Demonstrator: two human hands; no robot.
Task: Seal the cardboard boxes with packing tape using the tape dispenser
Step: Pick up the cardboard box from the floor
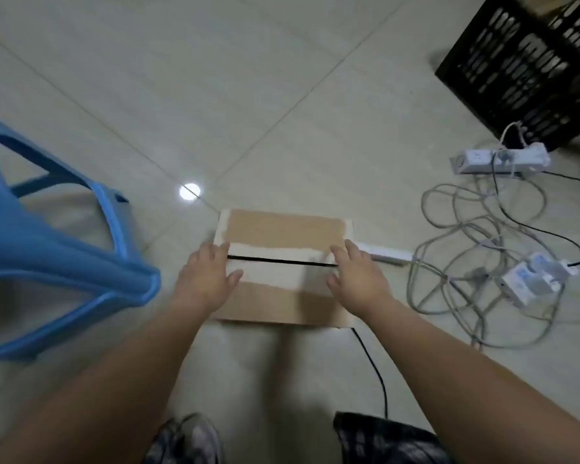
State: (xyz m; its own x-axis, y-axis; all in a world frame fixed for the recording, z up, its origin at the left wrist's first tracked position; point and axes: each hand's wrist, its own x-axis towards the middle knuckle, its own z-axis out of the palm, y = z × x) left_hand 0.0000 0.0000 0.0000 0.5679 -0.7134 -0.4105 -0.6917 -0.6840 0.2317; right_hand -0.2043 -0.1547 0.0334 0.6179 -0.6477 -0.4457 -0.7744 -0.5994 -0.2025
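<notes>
Barely begun. Cardboard box (pixel 282 229) sits on the floor (pixel 248 95), flaps folded down, dark seam open, no fresh tape visible across it. Left hand (pixel 208 279) and right hand (pixel 359 279) lie flat, fingers straight, pressing the flaps at either seam end. Tape dispenser not in view; taping seemingly all remains.

1. Left of left hand (pixel 208 276) fingers: blue stool (pixel 64 262) near, obstructs.
2. Right of right hand (pixel 355 279) fingers: white power strip (pixel 387 255) just beside; cable tangle (pixel 466 262) beyond.
3. Ahead of all fingertips: bare floor (pixel 265 128), passage free.
</notes>
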